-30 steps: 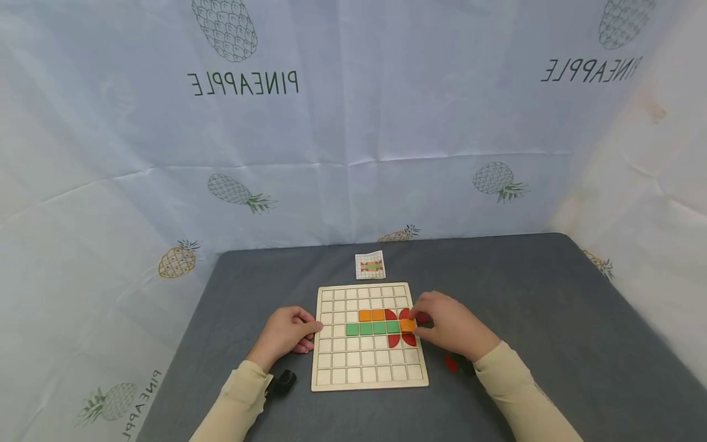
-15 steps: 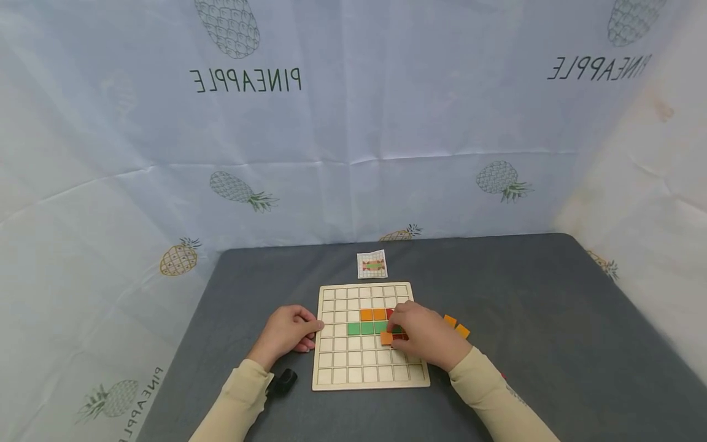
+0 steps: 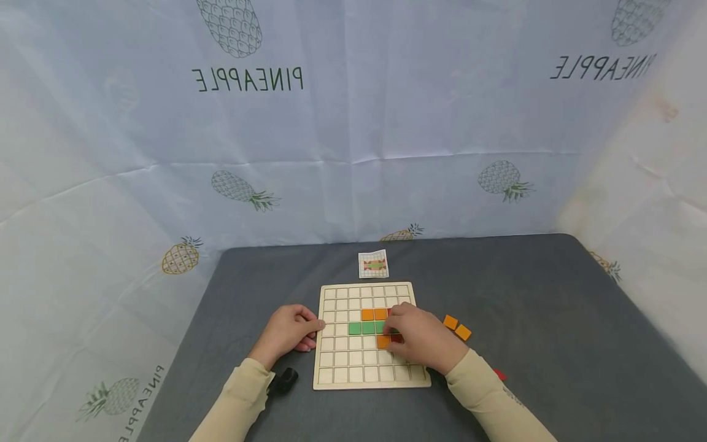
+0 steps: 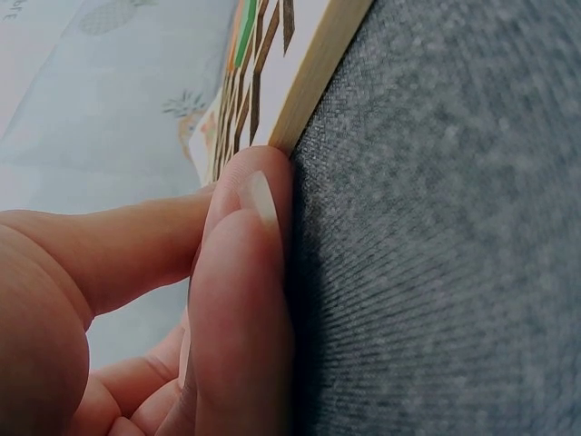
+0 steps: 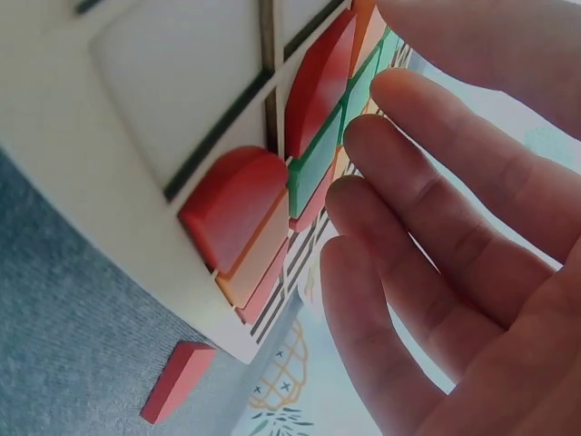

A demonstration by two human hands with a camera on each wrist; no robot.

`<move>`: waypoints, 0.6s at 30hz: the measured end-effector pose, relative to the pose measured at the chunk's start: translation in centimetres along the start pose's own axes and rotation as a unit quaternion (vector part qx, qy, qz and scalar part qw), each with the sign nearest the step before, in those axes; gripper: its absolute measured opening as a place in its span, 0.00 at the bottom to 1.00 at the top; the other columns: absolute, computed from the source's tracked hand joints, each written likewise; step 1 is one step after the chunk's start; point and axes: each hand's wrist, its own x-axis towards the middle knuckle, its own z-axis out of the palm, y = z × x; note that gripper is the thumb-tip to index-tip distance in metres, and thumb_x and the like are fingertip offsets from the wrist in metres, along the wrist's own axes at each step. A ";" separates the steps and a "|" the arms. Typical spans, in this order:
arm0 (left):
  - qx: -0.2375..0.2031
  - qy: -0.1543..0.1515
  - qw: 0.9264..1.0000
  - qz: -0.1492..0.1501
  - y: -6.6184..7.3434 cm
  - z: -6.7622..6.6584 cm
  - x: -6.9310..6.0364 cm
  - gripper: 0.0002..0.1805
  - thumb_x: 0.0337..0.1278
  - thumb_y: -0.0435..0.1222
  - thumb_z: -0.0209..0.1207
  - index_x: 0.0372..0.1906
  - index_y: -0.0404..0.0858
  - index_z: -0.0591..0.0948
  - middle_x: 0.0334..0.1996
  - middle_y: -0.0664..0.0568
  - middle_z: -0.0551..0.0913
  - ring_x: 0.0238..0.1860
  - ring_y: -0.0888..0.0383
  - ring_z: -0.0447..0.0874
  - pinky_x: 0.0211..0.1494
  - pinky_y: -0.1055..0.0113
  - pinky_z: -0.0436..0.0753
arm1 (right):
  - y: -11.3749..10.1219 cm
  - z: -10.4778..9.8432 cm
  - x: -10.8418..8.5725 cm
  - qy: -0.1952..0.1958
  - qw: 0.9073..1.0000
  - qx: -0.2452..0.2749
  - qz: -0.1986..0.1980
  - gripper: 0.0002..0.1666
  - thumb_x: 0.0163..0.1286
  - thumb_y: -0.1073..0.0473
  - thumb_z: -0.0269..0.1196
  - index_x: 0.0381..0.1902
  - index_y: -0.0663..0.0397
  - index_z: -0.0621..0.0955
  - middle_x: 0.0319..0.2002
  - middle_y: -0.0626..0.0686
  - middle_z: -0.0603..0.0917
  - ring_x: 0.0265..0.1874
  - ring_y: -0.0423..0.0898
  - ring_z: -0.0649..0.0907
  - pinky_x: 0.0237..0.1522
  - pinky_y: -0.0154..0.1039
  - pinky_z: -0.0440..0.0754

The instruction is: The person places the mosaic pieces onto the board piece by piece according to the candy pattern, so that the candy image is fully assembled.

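Note:
A pale wooden grid board (image 3: pixel 337 374) lies on the dark table. My left hand (image 3: pixel 289 331) grips its left edge, thumb at the rim; in the left wrist view a fingertip (image 4: pixel 250 173) meets the board's side. Over the board's right half, my right hand (image 3: pixel 422 337) pinches an orange square tile (image 3: pixel 383 342) with thumb and index finger, low at a cell below the green row. Several green square tiles (image 3: pixel 361 328) form that row, with two orange tiles (image 3: pixel 374 314) above. Red curved pieces (image 5: pixel 318 82) sit among them, partly hidden by my right hand in the head view.
Two loose orange tiles (image 3: pixel 456 327) lie right of the board. A red piece (image 3: pixel 499 374) shows beside the right sleeve. Behind the board lies a small printed pattern card (image 3: pixel 374 264). A black object (image 3: pixel 285 379) is by the left cuff. Pineapple-print cloth (image 3: pixel 353 202) hangs behind.
My right hand has moved left from the board's right edge with the orange tile, which now lies lower and flatter at its cell. The loose orange tiles came into view. My left hand stays put.

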 end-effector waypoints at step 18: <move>-0.008 -0.011 1.000 0.005 0.3 -0.1 0.1 0.13 0.64 0.42 0.76 0.40 0.37 0.86 0.26 0.46 0.86 0.23 0.55 0.89 0.27 0.64 0.90 | 0.8 -1.2 -0.7 0.018 0.999 0.004 0.033 0.06 0.65 0.56 0.80 0.37 0.45 0.91 0.37 0.42 0.83 0.40 0.39 0.78 0.36 0.33 0.82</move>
